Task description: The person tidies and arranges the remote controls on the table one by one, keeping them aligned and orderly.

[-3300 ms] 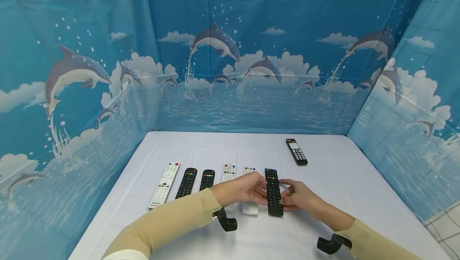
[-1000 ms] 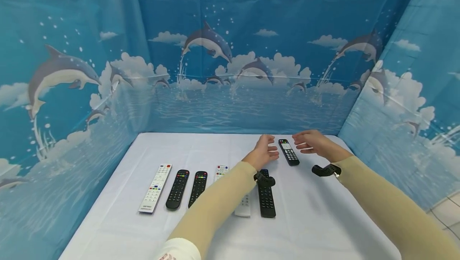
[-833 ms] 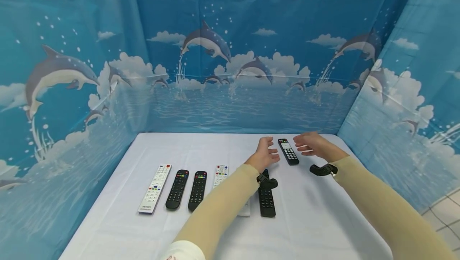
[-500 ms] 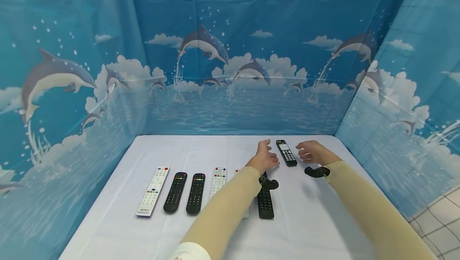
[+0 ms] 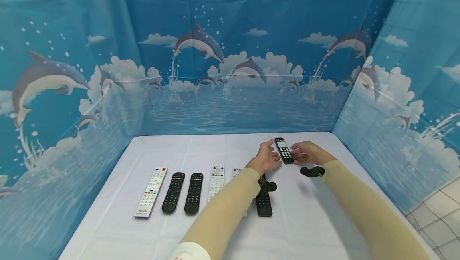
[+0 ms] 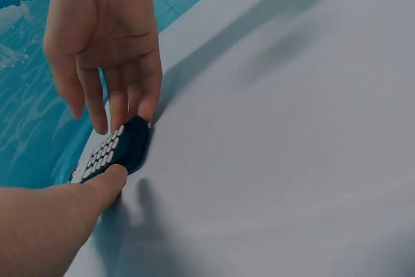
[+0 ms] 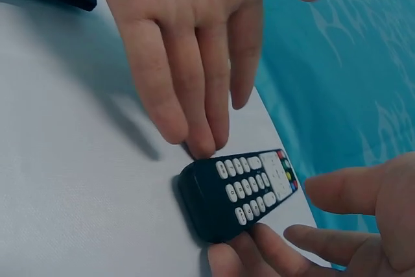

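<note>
A black remote control [image 5: 284, 151] with white keys lies at the back right of the table, tilted slightly, between both hands. My left hand [image 5: 266, 160] stands at its left edge, fingers extended, the thumb pointing toward the remote's far end. From the other side my right hand [image 5: 309, 153] reaches in, its fingertips right at the right edge. In the right wrist view, fingers of both hands meet opposite long sides of the remote [image 7: 240, 192], with the thumbs held away from it. The left wrist view shows the keypad end of the remote [image 6: 110, 150] between the hands.
Nearer me, several remotes stand in a row: a white one [image 5: 151, 192], black ones [image 5: 173, 193], more white ones [image 5: 217, 180], and a long black one [image 5: 264, 204] at the right end. My left sleeve [image 5: 223, 208] partly covers the row. A dolphin-print curtain [image 5: 230, 104] borders the white table.
Both hands have left the long black remote at the row's right end and moved to the back one. Most recently the right hand has come left, up to that remote's edge.
</note>
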A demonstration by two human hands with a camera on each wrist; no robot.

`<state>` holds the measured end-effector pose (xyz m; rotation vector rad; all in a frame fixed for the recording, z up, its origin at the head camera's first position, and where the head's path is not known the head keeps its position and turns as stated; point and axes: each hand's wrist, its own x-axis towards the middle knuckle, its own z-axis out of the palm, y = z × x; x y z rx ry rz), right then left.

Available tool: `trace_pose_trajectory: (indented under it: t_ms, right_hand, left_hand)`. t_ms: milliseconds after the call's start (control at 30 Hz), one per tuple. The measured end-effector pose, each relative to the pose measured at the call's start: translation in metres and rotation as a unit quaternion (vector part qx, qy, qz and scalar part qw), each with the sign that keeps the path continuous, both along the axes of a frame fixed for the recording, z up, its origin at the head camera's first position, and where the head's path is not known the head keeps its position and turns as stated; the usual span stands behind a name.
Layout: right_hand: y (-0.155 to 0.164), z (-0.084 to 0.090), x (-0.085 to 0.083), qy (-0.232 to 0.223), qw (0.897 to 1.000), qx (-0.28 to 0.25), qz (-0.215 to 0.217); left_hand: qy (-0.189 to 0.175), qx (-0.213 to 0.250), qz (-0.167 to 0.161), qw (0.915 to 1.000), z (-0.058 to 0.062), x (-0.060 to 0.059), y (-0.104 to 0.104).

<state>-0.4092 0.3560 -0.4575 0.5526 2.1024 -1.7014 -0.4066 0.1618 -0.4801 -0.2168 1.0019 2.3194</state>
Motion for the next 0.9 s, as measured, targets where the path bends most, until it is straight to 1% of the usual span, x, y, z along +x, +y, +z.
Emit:
trace_pose_trajectory:
  t_ms: [67, 200, 367, 467, 533, 633, 733, 900]
  right_hand:
    - [-0.005, 0.002, -0.003, -0.001, 1.000, 0.006, -0.003]
    - [-0.011, 0.001, -0.003, 0.009, 1.000, 0.026, 0.009]
    - [-0.011, -0.004, -0.002, 0.007, 0.999, 0.040, 0.014]
    - [-0.009, -0.007, -0.002, 0.000, 0.999, 0.033, 0.017]
    - [-0.008, -0.008, -0.002, -0.001, 1.000, 0.024, 0.012]
    - [-0.007, -0.009, -0.002, 0.001, 1.000, 0.013, 0.017]
    - [-0.007, -0.009, -0.001, 0.001, 1.000, 0.003, 0.023]
    - [-0.009, -0.007, 0.003, 0.004, 0.999, -0.009, 0.037]
  left_hand:
    - [0.007, 0.002, -0.006, 1.0000, 0.000, -0.002, 0.000]
    - [0.016, 0.001, -0.009, 0.9998, 0.000, -0.003, 0.000]
    - [0.012, -0.009, 0.004, 0.9999, 0.001, -0.002, -0.003]
    - [0.011, -0.012, 0.004, 0.9999, 0.001, -0.001, -0.004]
    - [0.016, -0.020, -0.001, 0.9997, 0.001, 0.000, -0.005]
    - [0.023, -0.032, -0.006, 0.9992, 0.001, 0.000, -0.006]
    - [0.032, -0.051, 0.004, 0.9982, 0.001, 0.000, -0.005]
    - [0.040, -0.076, 0.037, 0.9956, -0.001, -0.001, -0.004]
